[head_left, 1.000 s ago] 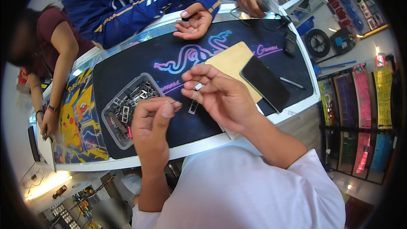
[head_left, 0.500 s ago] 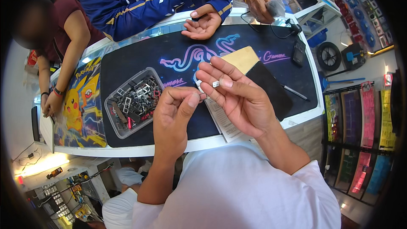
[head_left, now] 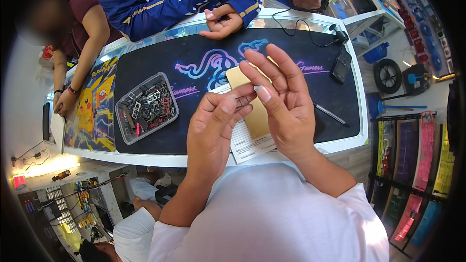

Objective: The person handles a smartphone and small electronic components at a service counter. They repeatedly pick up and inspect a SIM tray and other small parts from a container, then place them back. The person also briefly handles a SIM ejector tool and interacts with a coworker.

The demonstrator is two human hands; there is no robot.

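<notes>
My left hand (head_left: 211,123) is closed in a pinch on a small dark frame that looks like a SIM card tray (head_left: 241,101). Close beside it, my right hand (head_left: 287,111) pinches a tiny whitish piece (head_left: 257,88) between thumb and index finger, its other fingers stretched upward. That piece is too small to name surely. To the left of my hands, a clear plastic tub (head_left: 172,85) holds many similar small trays in silver, black and red. Beneath my hands lie printed sheets (head_left: 245,149) and a tan envelope (head_left: 257,125), partly hidden by them.
A dark printed mat (head_left: 145,65) covers the counter. On its right lie a pen (head_left: 331,114) and a black handheld device (head_left: 341,65). A yellow cartoon-printed panel (head_left: 90,109) is at left. Across the counter, a person in a blue jacket (head_left: 160,7) rests a hand near the mat.
My right hand has turned and closed its thumb over the tiny piece, bringing it to the left hand's tray. The view has shifted slightly. The person opposite has curled their fingers.
</notes>
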